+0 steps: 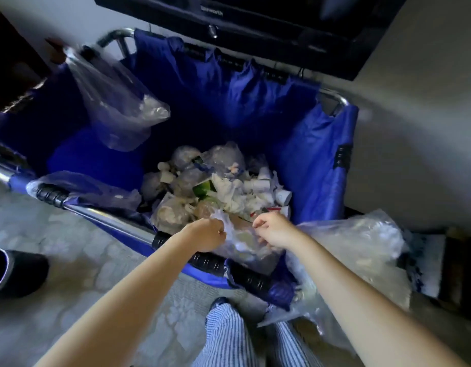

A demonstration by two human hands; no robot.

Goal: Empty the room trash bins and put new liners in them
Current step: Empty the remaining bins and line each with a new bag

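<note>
Liner (242, 247) of clear plastic is pinched by left hand (208, 235) and right hand (272, 230) above blue cart (316, 154).

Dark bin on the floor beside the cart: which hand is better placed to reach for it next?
Left, probably. The dark bin sits on the floor left of the left hand; the right hand would have to cross over. Both hands now grip the clear bag over the cart.

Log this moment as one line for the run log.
step: clear liner bag held over blue cart | left hand: pinches bag | right hand: grips bag | cart contents: trash pile
</note>
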